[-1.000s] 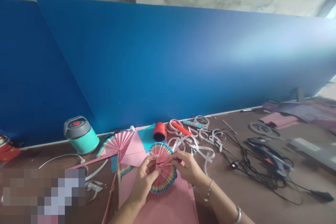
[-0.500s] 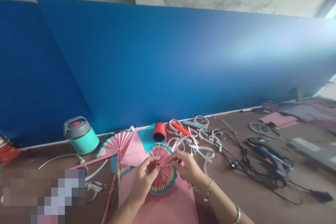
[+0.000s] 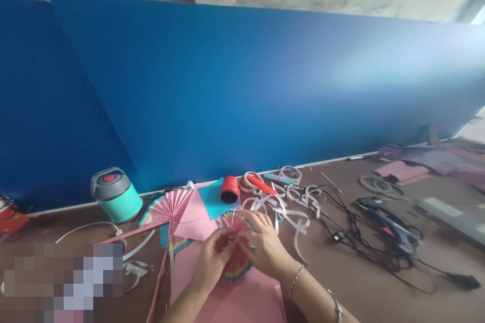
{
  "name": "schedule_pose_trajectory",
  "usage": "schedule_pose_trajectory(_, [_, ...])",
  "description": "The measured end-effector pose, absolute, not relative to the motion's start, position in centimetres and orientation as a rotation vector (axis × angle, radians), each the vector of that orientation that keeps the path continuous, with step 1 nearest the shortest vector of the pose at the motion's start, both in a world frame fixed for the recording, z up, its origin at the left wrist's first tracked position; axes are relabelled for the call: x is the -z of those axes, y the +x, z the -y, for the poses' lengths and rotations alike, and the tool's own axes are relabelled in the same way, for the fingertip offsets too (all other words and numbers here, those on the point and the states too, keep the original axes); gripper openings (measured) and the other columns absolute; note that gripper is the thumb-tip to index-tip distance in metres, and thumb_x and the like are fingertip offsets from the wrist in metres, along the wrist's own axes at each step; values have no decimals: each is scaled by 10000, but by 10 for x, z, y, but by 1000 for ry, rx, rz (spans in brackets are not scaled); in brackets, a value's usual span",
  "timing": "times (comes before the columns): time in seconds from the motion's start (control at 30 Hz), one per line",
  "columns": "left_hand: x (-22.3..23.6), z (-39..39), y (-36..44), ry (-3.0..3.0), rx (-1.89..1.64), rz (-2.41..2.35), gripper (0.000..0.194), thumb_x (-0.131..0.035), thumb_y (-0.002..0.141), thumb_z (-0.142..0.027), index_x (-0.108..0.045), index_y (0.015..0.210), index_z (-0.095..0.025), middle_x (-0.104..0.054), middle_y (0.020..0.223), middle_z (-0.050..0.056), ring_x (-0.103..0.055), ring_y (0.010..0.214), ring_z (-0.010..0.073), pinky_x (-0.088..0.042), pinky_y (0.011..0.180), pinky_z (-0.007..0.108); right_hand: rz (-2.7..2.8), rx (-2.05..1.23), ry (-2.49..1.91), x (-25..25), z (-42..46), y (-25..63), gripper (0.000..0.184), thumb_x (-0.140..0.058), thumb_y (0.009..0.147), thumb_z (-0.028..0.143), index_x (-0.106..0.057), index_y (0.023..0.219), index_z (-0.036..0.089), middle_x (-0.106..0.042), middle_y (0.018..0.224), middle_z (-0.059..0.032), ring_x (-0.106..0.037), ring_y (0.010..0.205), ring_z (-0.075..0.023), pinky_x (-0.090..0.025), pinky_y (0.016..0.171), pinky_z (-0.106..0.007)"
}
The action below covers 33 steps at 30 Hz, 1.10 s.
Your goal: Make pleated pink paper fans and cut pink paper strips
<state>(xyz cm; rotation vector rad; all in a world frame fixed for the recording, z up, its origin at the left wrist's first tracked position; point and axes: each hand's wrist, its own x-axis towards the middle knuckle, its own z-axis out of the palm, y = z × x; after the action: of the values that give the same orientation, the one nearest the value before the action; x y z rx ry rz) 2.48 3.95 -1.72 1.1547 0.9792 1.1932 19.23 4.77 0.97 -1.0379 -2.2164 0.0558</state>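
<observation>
A round pleated paper rosette (image 3: 238, 271), pink with yellow and blue bands at its rim, is held up over a pink paper sheet (image 3: 242, 303). My left hand (image 3: 212, 258) pinches it near the centre from the left. From the right, my right hand (image 3: 265, 246) covers part of the disc, its fingers closed at the middle. Both sets of fingertips meet around the rosette's centre and partly hide it. Behind the left hand lies a pleated pink paper fan (image 3: 172, 207) with a blue edge.
A red tape roll (image 3: 230, 190) rests on blue paper (image 3: 212, 199) behind my hands. Curled white strips (image 3: 280, 207) and orange scissors handles (image 3: 261, 185) lie right of it. Farther right are a glue gun (image 3: 394, 232) and black cables (image 3: 356, 242); a teal flask (image 3: 120, 202) stands left.
My right hand has moved left and inward over the rosette, covering more of it. The rosette now appears turned or narrowed between my hands. My left hand has barely shifted.
</observation>
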Motion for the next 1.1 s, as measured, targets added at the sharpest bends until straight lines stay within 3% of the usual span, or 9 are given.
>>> schedule_pose_trajectory(0.27, [22,-40,26,1126,-1167,-913,297,-746,690,-324,-676,941,-182,-713,942,71,-647,905,220,-490,798,301,2268,-62,-1026,-14,-46,189,154,-522,847,131,-647,828,219,-501,1324,-10,-446,1149,-236,-382,908,-408])
schedule_pose_trajectory(0.53, [17,-38,26,1049,-1191,-917,325,-768,666,-306,-675,956,-192,-713,975,68,-636,962,223,-471,869,327,2226,-46,-999,-12,-45,190,179,-496,829,92,-631,850,207,-539,1272,-52,-468,1122,-239,-368,915,-426])
schedule_pose_trajectory(1.1, [10,-37,24,1005,-1158,-947,342,-761,645,-318,-696,947,-172,-721,972,92,-634,954,258,-470,859,351,2219,-58,-991,-15,-45,190,157,-523,779,80,-615,801,205,-537,1242,-68,-464,1116,-245,-380,913,-440])
